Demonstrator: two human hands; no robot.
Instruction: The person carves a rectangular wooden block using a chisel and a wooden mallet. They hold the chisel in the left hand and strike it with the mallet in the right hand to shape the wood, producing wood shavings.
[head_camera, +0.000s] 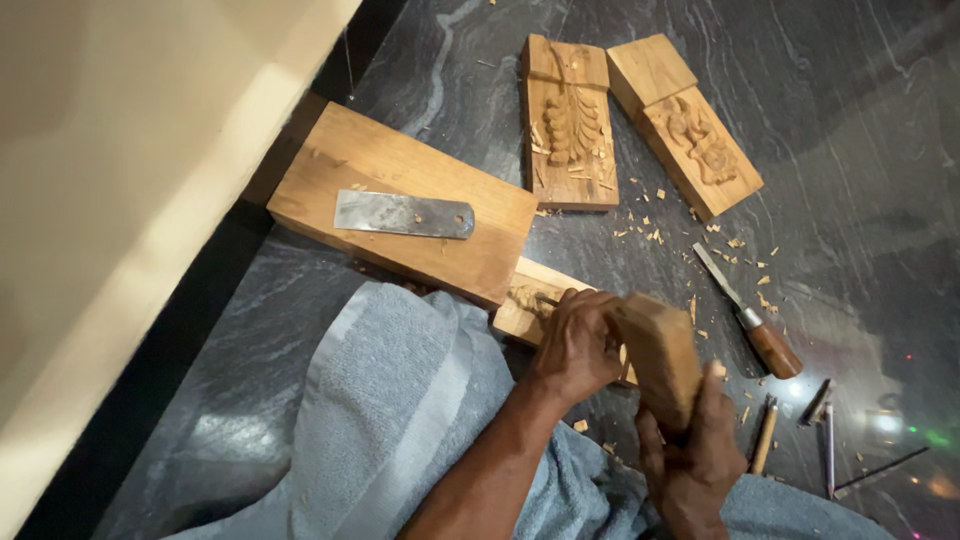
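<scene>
Fingers of the left hand (578, 345) clamped a chisel (546, 299) on the carved block (528, 300); right hand (690, 450) gripped a wooden mallet (662, 355) at lower centre.

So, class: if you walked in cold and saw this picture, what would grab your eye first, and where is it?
First, the two hands low in the middle: the right hand grips a wooden mallet block, the left hand rests on a small carved piece. Next, the big plank at centre left with a flat steel blade on it. Above, two carved panels lie side by side among wood chips.
</scene>
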